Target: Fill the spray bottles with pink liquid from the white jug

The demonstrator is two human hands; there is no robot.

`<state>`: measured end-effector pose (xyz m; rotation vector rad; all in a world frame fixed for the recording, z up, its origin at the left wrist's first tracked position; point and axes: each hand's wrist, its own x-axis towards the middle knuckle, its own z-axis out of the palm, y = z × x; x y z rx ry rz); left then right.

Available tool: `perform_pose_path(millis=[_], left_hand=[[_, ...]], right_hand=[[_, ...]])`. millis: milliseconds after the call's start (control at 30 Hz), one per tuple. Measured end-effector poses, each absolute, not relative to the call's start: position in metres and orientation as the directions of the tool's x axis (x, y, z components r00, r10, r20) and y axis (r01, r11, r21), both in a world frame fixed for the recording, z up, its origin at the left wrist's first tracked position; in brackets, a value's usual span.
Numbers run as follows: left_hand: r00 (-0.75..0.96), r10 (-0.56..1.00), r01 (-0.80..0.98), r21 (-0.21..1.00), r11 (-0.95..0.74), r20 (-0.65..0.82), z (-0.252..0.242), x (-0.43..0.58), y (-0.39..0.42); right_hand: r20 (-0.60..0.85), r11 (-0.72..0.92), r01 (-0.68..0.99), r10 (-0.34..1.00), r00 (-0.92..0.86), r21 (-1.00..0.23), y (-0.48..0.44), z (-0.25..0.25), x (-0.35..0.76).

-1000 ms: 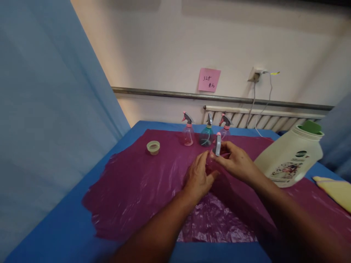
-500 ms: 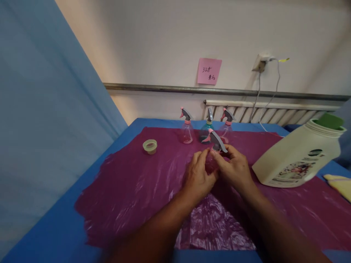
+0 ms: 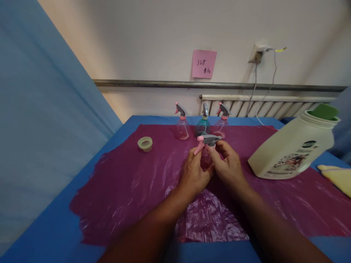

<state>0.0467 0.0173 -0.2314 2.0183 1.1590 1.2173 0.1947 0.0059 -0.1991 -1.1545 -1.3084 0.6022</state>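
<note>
Between my hands is a small clear spray bottle (image 3: 205, 159) with a grey and pink trigger head (image 3: 210, 140). My left hand (image 3: 194, 171) is closed around the bottle's body from the left. My right hand (image 3: 228, 162) grips it at the collar just under the trigger head, thumb in front. The pink nozzle points left. Behind it stand three more spray bottles: a clear one with a pink collar (image 3: 182, 128), a teal one (image 3: 203, 126) and another clear one with pink parts (image 3: 221, 126).
A small translucent cup (image 3: 145, 144) stands to the left on the purple plastic sheet (image 3: 131, 182). At right leans a large cream jug (image 3: 293, 149) with a green piece (image 3: 325, 111) in its mouth. A yellow cloth (image 3: 336, 177) lies at the far right. A blue curtain (image 3: 52, 109) hangs at left.
The trigger head in my hands has turned, from slanting down to the right to lying nearly level with its nozzle to the left. The whole view has shifted slightly.
</note>
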Motion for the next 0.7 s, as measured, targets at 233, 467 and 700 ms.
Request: perform_pose_path(millis=[233, 467, 700], left_hand=[[0.251, 0.86, 0.391, 0.767, -0.51, 0.444, -0.2282, 0.0456, 0.0158], [0.252, 0.878, 0.396, 0.784, -0.478, 0.407, -0.2248, 0.0453, 0.0139], [0.255, 0.869, 0.392, 0.776, -0.493, 0.424, -0.2278, 0.0442, 0.0127]], right_hand=[[0.408, 0.359, 0.203, 0.854, 0.323, -0.911, 0.0086, -0.206, 0.1936], [0.393, 0.364, 0.15, 0.869, 0.3, -0.919, 0.0065, -0.2023, 0.1926], [0.399, 0.341, 0.227, 0.864, 0.307, -0.912, 0.0058, -0.2052, 0.1958]])
